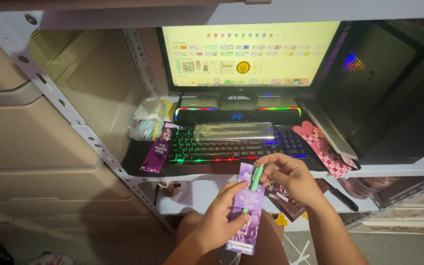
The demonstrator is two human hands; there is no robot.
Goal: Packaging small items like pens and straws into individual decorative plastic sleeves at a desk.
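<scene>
My left hand [218, 219] holds a long purple card [247, 230] from its left side, over my lap. A green pen [254, 182] lies along the card's upper half. My right hand [288, 174] pinches the top of the pen against the card's upper end. Both hands hover just in front of the desk shelf, below a backlit keyboard [222, 149].
A lit monitor [249, 54] and a light bar [236, 110] stand behind the keyboard. A second purple card [157, 149] lies left of it, red-checked cards [327, 152] right. A dark computer case [393, 83] fills the right. Metal rack posts [69, 110] stand left.
</scene>
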